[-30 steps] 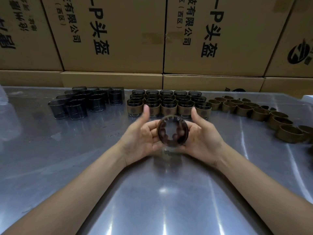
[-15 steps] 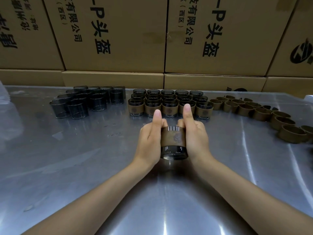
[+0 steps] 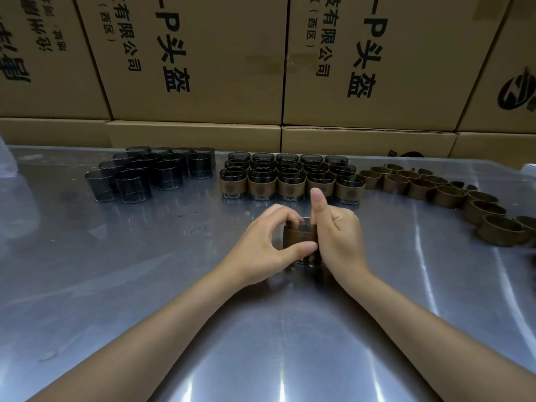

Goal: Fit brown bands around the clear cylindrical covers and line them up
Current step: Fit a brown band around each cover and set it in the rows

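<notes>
A clear cylindrical cover wearing a brown band stands upright on the metal table between my hands. My left hand grips it from the left, thumb across the band's front and fingers over the rim. My right hand presses against its right side with the thumb pointing up. Behind stands a block of banded covers in rows. Bare dark clear covers cluster at the back left. Loose brown bands trail along the right.
Stacked cardboard boxes with printed characters wall off the back of the table. A bit of clear plastic shows at the far left edge. Bare metal surface lies in front of my forearms.
The cover went from held with its opening facing me, to lying between both hands, to standing upright on the table. My left thumb now wraps across the band.
</notes>
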`<state>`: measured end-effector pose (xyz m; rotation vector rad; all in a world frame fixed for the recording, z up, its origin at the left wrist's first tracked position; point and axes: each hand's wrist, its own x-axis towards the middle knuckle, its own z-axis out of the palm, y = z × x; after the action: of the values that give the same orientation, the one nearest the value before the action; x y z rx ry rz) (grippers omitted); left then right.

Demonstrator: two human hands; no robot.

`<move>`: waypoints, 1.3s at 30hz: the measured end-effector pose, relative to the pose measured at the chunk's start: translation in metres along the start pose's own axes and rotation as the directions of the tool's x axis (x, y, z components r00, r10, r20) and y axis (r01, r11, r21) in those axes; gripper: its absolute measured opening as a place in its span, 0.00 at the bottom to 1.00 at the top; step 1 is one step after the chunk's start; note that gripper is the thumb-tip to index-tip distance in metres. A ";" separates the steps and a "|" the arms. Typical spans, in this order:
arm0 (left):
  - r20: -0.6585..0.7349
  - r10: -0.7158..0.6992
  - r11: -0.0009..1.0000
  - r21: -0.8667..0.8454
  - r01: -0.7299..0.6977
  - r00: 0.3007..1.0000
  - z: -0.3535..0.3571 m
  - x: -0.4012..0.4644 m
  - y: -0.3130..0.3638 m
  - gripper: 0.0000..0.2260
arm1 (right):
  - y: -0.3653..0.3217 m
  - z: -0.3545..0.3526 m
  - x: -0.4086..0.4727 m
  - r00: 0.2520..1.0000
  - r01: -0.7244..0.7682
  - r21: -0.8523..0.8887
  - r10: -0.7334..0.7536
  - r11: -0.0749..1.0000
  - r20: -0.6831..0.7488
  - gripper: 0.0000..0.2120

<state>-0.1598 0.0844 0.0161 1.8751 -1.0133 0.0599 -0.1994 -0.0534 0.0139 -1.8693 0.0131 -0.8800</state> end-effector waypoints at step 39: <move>-0.309 -0.446 0.895 -0.176 0.410 0.840 -0.064 0.044 -0.084 0.33 | 0.023 0.001 0.014 0.923 -0.270 -0.262 0.327 0.926 0.205 0.15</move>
<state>-0.0515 0.1215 0.0085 1.8716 -0.3363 0.0648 -0.1803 -0.0689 0.0034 -2.1112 0.2540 -0.4446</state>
